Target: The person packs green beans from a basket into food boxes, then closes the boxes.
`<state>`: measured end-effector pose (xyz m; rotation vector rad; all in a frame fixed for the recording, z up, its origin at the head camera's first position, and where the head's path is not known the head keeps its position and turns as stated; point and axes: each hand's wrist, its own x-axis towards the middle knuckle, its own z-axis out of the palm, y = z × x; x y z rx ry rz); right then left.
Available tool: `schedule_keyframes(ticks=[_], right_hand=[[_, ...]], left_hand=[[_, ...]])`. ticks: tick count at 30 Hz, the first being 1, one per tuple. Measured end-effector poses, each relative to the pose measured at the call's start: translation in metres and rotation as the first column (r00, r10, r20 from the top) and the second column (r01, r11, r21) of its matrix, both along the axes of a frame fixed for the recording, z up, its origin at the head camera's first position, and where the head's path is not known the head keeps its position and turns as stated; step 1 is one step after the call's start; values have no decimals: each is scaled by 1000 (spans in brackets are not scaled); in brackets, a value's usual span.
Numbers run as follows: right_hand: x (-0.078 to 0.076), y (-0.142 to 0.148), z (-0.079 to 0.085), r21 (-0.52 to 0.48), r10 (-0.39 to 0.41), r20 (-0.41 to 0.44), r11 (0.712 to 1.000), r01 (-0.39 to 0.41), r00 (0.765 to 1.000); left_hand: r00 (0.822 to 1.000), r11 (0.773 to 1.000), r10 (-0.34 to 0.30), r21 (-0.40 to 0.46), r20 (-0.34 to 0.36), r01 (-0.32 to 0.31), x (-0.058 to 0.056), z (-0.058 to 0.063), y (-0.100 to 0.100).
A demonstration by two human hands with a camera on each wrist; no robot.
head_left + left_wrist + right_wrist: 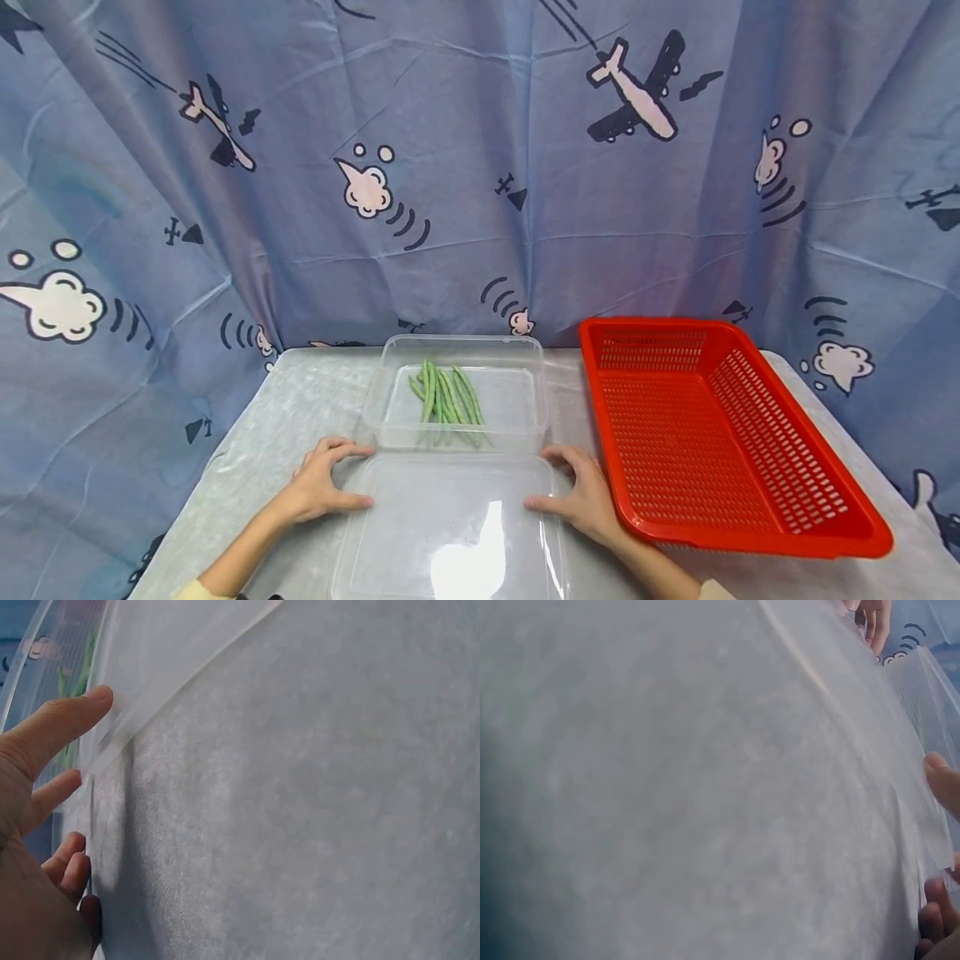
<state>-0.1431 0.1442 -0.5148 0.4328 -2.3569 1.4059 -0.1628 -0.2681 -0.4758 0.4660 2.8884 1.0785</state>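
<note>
In the head view a clear plastic lid point(420, 525) lies flat on the table between both hands. My left hand point(318, 483) is at its far left corner, thumb and index finger spread apart, thumb tip at the side edge. At the far right corner my right hand point(585, 496) mirrors it, thumb tip over the edge. In the left wrist view the thumb point(67, 724) overlaps the lid point(169, 660). Right behind the lid stands a clear plastic box point(513, 400) holding several green beans point(442, 396).
A large red plastic basket point(667, 450) with slotted walls stands to the right, close to the right forearm. A pale cloth covers the table point(300, 396). Behind it hangs a blue curtain point(450, 108) printed with planes and clouds.
</note>
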Motion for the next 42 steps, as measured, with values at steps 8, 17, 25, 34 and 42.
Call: schedule_keyframes(ticks=[8, 17, 25, 34, 42], right_hand=[[-1, 0, 3, -280, 220, 65, 940, -194, 973], [0, 1, 10, -495, 393, 275, 840, -222, 877], [1, -2, 13, -488, 364, 308, 853, -183, 879], [6, -11, 18, -544, 388, 361, 826, -146, 848], [4, -22, 26, -592, 427, 345, 790, -160, 836]], left_hand=[[988, 975, -153, 163, -18, 154, -4, -1, -9], [906, 816, -349, 554, 242, 166, -7, 0, -12], [920, 821, -285, 565, 270, 88, -6, 3, -13], [908, 815, -247, 579, 338, 6, -4, 3, -19], [902, 773, -266, 634, 341, -11, -2, 9, -29]])
